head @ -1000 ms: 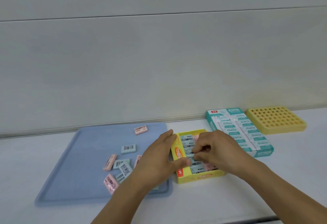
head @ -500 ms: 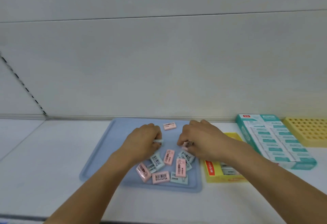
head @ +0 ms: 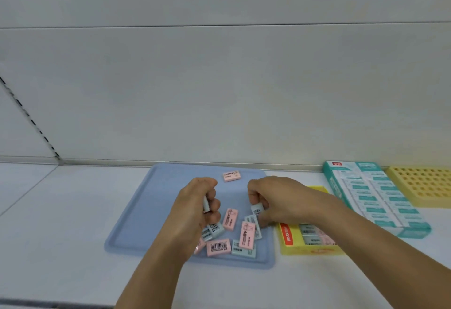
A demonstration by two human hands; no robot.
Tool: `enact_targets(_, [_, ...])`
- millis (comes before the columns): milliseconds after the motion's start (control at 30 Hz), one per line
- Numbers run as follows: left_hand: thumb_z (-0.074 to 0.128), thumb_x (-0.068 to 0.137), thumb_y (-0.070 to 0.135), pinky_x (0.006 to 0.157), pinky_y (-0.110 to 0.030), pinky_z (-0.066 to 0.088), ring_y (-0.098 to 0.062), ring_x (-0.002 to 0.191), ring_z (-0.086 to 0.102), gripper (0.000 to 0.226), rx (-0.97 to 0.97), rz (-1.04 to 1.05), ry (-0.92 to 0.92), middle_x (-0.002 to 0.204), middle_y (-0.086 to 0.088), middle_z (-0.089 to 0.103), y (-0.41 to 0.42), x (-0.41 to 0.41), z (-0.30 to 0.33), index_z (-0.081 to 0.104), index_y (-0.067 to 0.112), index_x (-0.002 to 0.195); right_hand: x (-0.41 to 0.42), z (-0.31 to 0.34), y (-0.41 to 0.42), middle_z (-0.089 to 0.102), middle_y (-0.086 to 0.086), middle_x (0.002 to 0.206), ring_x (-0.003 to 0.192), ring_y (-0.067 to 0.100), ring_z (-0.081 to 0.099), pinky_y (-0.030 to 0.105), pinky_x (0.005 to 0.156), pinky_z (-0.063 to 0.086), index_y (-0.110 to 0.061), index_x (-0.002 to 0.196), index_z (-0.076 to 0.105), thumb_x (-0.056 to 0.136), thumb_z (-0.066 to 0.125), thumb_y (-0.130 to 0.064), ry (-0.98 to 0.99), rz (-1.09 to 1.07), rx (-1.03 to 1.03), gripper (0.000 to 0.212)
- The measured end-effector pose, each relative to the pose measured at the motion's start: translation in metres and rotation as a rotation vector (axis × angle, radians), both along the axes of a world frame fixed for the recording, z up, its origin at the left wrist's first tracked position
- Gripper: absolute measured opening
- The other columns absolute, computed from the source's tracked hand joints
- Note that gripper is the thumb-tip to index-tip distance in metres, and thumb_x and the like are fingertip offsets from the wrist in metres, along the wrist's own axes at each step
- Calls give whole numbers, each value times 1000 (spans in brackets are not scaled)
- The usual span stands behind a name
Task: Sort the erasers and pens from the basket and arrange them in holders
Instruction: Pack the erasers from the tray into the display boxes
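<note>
Several pink and pale blue erasers (head: 229, 233) lie loose on a blue tray (head: 151, 211); one pink eraser (head: 231, 176) sits apart near the tray's far edge. My left hand (head: 197, 208) hovers over the tray's middle, fingers curled round a pale blue eraser (head: 207, 203). My right hand (head: 273, 201) pinches another pale blue eraser (head: 257, 209) just above the pile. A yellow eraser box (head: 288, 235), partly filled, stands right of the tray under my right forearm.
A teal box (head: 373, 194) packed with white erasers lies to the right. A yellow holder with a grid of holes (head: 422, 186) sits at the far right. A white wall runs along the back of the white counter.
Both hands left the yellow box and moved left over the tray. Each has picked up a pale blue eraser. The camera view swung left.
</note>
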State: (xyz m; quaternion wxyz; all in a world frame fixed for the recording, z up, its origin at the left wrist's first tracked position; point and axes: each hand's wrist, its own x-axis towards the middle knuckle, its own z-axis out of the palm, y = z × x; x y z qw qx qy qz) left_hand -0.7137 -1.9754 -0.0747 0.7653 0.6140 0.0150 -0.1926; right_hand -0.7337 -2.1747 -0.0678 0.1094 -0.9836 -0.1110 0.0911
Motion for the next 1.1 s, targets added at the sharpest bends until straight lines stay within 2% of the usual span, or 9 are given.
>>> enact_targets(133, [55, 96, 32, 40, -21, 21, -9, 43, 25, 27, 277, -64, -87, 59, 4, 40, -10, -5, 0, 65, 9, 87, -12, 3, -10, 56, -12, 72, 65, 4, 50, 20, 59, 43, -29, 77, 55, 74, 81, -21, -184, -184, 583, 27])
enact_targets(233, [56, 93, 46, 38, -19, 20, -9, 39, 23, 41, 234, -152, -82, 61, -1, 54, -20, -12, 3, 70, 9, 84, -31, 5, -8, 61, -10, 72, 67, 3, 54, 15, 64, 46, -25, 77, 61, 73, 80, -6, -325, -160, 842, 27])
enact_targets(367, [65, 87, 30, 34, -15, 20, -4, 37, 19, 28, 64, -248, -58, 41, 8, 48, -30, -18, 5, 69, 3, 85, -51, 7, -9, 63, -12, 78, 71, 6, 58, 14, 67, 47, -24, 82, 64, 73, 77, 0, -411, -139, 834, 29])
enact_targets(500, [73, 75, 31, 36, -16, 22, -7, 38, 19, 33, 43, -161, -98, 43, 7, 31, -38, -20, 0, 75, 5, 97, -64, 5, -16, 64, -17, 80, 75, 9, 61, 17, 72, 50, -32, 96, 68, 70, 85, -18, -431, -183, 863, 34])
enact_targets(733, [59, 88, 42, 38, -17, 21, -7, 39, 20, 34, 56, -216, -138, 57, -7, 48, -51, -30, -6, 78, 14, 94, -77, -1, -31, 65, -13, 76, 70, 7, 62, 12, 66, 47, -27, 94, 70, 77, 80, -14, -489, -258, 721, 24])
enact_targets(833, [55, 91, 47, 38, -18, 33, -5, 40, 41, 27, 269, -197, -265, 74, 12, 69, -54, -33, -9, 77, 33, 84, -86, 3, -51, 62, -12, 71, 71, 4, 59, 11, 65, 45, -32, 89, 65, 80, 78, -21, -481, -311, 618, 19])
enact_targets(900, [64, 82, 53, 52, -17, 49, 2, 63, 61, 13, 445, -206, -391, 83, 22, 69, -55, -33, -13, 73, 44, 83, -92, 3, -67, 62, -14, 73, 76, 0, 57, 11, 66, 44, -33, 90, 63, 82, 75, -28, -384, -334, 489, 15])
enact_targets(1000, [67, 61, 67, 76, -18, 48, 11, 91, 56, 50, 660, -288, -512, 96, 23, 62, -57, -36, -21, 65, 45, 106, -99, -2, -76, 61, -14, 78, 78, 2, 57, 18, 66, 46, -31, 92, 65, 82, 72, -38, -254, -310, 287, 14])
enact_targets(1100, [76, 63, 63, 86, -19, 43, 9, 104, 52, 66, 822, -323, -598, 114, 25, 58, -64, -38, -21, 60, 40, 122, -98, -8, -72, 58, -14, 77, 74, 5, 55, 28, 68, 46, -30, 89, 65, 81, 71, -41, -206, -240, 222, 15])
